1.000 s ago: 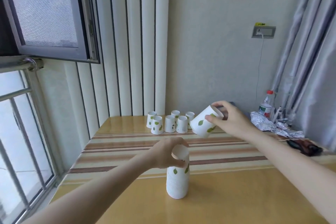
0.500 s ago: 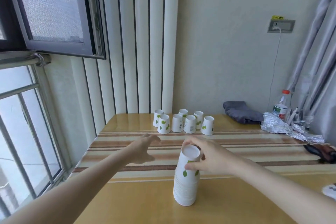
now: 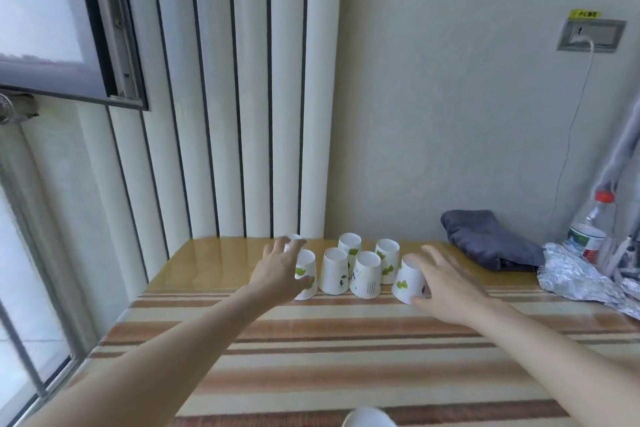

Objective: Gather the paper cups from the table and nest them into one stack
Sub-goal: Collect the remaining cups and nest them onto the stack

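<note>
Several white paper cups with green leaf prints stand upside down at the far side of the striped table (image 3: 346,340). My left hand (image 3: 280,272) reaches over the leftmost front cup (image 3: 307,276), fingers spread, touching its side. My right hand (image 3: 446,284) is open against the rightmost cup (image 3: 408,279), which tilts slightly. Between them stand the middle cups (image 3: 334,270), with more behind. The top of the nested stack (image 3: 369,419) shows at the bottom edge.
A folded grey cloth (image 3: 488,241) lies at the back right, with crumpled foil (image 3: 581,279) and a plastic bottle (image 3: 588,230) beside it. An open window frame (image 3: 104,45) and railing are on the left. A cable hangs from a wall socket (image 3: 590,35).
My right hand let go of the stack and both hands reached forward to the row of cups. The view moved closer, so the stack dropped to the bottom edge.
</note>
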Tool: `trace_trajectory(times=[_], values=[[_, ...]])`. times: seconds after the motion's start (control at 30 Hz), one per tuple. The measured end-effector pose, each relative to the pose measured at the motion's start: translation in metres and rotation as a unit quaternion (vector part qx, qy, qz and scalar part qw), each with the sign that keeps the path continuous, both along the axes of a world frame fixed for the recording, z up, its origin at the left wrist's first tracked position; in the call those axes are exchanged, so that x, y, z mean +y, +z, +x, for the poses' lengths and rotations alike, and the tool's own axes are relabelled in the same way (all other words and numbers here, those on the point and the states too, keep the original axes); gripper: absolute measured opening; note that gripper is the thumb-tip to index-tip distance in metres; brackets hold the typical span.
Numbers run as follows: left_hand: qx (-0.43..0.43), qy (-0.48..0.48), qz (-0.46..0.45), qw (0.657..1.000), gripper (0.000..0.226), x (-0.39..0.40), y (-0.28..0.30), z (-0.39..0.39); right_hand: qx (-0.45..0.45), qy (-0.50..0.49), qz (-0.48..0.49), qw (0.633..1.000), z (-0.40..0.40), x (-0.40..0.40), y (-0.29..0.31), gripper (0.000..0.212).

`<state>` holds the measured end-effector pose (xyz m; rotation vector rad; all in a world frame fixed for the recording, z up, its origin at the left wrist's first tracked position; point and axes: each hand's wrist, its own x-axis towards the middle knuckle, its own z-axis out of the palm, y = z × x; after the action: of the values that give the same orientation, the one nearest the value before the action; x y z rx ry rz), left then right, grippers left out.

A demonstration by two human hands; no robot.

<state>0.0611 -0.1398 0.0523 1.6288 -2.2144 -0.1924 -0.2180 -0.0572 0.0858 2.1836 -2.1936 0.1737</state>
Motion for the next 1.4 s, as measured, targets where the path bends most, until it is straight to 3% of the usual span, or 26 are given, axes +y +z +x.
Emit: trace_trajectory(times=[0.27,0.43,0.57,0.77,0.9,1.0,1.13,1.2,1.3,1.4], values=[[-0.007,-0.006,0.008,1.000,0.057,-0.050,-0.042,-0.016,-0.049,-0.055,0.053,0.996,-0.029,-0.070,-0.040,0.068],[0.060,-0.014,-0.011,0.998,0.047,-0.049,-0.040,-0.013,-0.099,-0.044,0.026,0.994,-0.025,-0.074,-0.051,0.056],[0.109,-0.022,-0.058,0.992,0.049,-0.022,-0.005,-0.001,-0.103,-0.055,-0.018,0.993,-0.018,-0.053,-0.040,0.040],[0.211,-0.129,-0.111,0.963,0.044,0.071,0.093,0.010,-0.119,-0.046,-0.042,0.991,-0.005,0.006,0.005,0.042],[0.171,-0.226,-0.126,0.951,0.043,0.157,0.137,0.013,-0.151,-0.029,-0.072,0.986,0.007,0.059,0.039,0.045],[0.115,-0.272,-0.083,0.952,0.043,0.205,0.150,0.017,-0.193,-0.025,-0.094,0.976,0.011,0.099,0.063,0.043],[0.072,-0.293,-0.027,0.953,0.046,0.242,0.134,0.018,-0.208,-0.005,-0.118,0.971,0.012,0.144,0.091,0.038],[0.073,-0.282,-0.006,0.957,0.057,0.248,0.113,0.015,-0.211,0.015,-0.129,0.969,0.017,0.163,0.102,0.036],[0.110,-0.253,0.038,0.961,0.080,0.251,0.077,0.011,-0.224,0.063,-0.127,0.964,0.032,0.188,0.114,0.033],[0.144,-0.247,0.072,0.955,0.087,0.252,0.046,0.006,-0.214,0.112,-0.115,0.964,0.055,0.202,0.120,0.033]])
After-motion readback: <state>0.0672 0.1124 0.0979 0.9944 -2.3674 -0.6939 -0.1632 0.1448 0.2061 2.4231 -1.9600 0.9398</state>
